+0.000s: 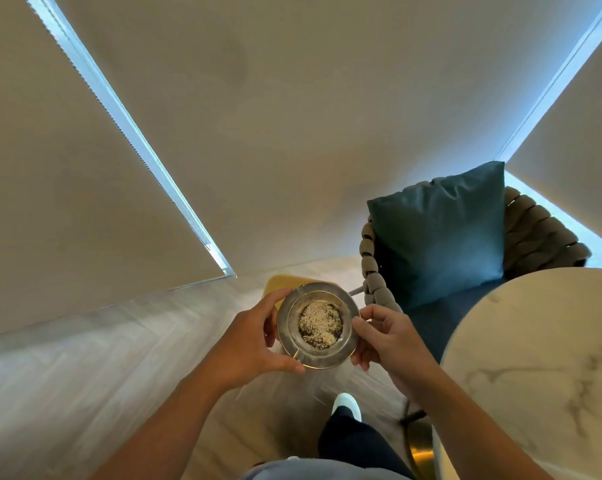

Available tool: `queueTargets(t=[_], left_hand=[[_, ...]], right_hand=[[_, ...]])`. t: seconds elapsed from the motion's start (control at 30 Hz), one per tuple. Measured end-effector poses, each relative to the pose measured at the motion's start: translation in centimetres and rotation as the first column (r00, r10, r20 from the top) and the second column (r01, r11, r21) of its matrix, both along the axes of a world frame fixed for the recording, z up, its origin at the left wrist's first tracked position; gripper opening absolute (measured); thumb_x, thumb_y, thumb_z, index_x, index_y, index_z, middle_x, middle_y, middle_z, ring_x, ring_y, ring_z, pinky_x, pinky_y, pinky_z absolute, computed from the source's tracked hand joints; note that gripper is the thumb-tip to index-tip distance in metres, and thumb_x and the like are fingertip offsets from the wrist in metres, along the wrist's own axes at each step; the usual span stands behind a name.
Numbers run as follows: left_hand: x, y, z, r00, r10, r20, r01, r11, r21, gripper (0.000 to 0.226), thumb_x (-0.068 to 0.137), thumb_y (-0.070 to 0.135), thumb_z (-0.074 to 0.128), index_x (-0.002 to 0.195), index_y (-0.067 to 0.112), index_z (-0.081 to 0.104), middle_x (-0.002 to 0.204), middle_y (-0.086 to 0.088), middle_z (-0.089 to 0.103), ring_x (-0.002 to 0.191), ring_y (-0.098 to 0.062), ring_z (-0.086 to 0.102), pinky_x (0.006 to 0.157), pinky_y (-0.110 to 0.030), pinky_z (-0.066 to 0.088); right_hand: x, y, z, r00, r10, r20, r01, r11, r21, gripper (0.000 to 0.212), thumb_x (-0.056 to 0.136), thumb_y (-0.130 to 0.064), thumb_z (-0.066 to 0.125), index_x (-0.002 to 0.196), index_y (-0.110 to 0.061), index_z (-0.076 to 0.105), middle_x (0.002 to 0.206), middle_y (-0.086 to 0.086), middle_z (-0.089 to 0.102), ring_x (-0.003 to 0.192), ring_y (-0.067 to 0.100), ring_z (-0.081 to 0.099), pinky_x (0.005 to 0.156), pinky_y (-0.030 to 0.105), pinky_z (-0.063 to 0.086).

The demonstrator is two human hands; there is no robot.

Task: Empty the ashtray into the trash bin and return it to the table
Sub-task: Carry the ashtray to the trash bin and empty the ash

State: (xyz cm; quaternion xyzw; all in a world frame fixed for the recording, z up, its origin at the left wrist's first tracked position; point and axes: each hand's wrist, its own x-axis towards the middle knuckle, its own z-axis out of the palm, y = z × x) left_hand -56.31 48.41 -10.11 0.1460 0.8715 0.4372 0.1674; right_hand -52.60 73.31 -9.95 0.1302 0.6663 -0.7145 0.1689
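The ashtray [317,325] is up in the air between both hands, clear of the marble-topped bench [535,358] at the right and held roughly level over the wooden floor [85,368]. The left hand [249,344] is clamped on its left rim, thumb under the near edge and fingers curled around the far side, and the right hand [384,336] pinches the right rim between thumb and fingertips. Its bowl carries a mound of pale and dark ash, so the carry looks to be the step in hand. To do it well, keep the rim flat and walk smoothly, since that loose heap would likely spill at a tilt or a jolt (fine ash also lifts easily on a draught). No trash bin is clearly in view; a yellow shape [282,282] peeks out just behind the ashtray, and I cannot tell what it is. Tipping is best saved until the dish is low over the bin's mouth.
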Motion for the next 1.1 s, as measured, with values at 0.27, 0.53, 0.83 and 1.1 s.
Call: queueTargets(t=[0.27, 0.53, 0.83, 1.1], left_hand=[[-7.9, 1.1, -5.2, 0.997, -0.053, 0.061, 0.052, 0.999, 0.006, 0.106, 0.048, 0.045, 0.095, 0.131, 0.063, 0.031, 0.095, 0.031, 0.057, 0.080, 0.001, 0.058, 0.065, -0.013, 0.052], [-15.7, -2.1, -18.8, 0.965, -0.228, 0.127, 0.247, 0.956, -0.157, 0.116, 0.042, 0.060, 0.091, 0.141, 0.049, 0.031, 0.105, 0.027, 0.052, 0.092, -0.002, 0.053, 0.077, -0.019, 0.051], [-22.3, -5.7, -32.1, 0.886, -0.461, 0.048, 0.387, 0.679, -0.624, 0.159, 0.036, 0.083, 0.074, 0.154, 0.016, -0.007, 0.165, -0.009, -0.009, 0.152, -0.026, -0.004, 0.120, -0.041, 0.004], [-22.8, -5.0, -34.5, 0.874, -0.478, 0.081, 0.400, 0.617, -0.677, 0.163, 0.036, 0.080, 0.078, 0.152, 0.011, -0.015, 0.165, -0.012, -0.006, 0.152, -0.030, 0.003, 0.121, -0.045, 0.015]], right_hand=[[-7.3, 0.5, -5.5, 0.998, -0.042, 0.056, 0.038, 0.997, 0.074, 0.011, 0.095, -0.015, 0.057, 0.093, -0.010, 0.067, 0.072, 0.017, 0.071, 0.057, 0.029, 0.064, 0.052, 0.032, 0.055], [-9.5, -0.9, -17.8, 0.972, -0.196, 0.129, 0.175, 0.972, 0.158, 0.013, 0.095, -0.015, 0.055, 0.092, -0.009, 0.065, 0.068, 0.014, 0.070, 0.057, 0.028, 0.064, 0.056, 0.035, 0.054], [-10.9, -2.5, -30.8, 0.909, -0.369, 0.192, 0.338, 0.925, 0.175, 0.019, 0.096, -0.017, 0.057, 0.082, -0.018, 0.069, 0.067, 0.021, 0.069, 0.057, 0.032, 0.062, 0.055, 0.038, 0.051], [-14.3, -3.4, -34.4, 0.889, -0.420, 0.180, 0.381, 0.899, 0.216, 0.012, 0.096, -0.013, 0.058, 0.086, -0.012, 0.064, 0.060, 0.016, 0.069, 0.051, 0.027, 0.063, 0.052, 0.036, 0.054]])
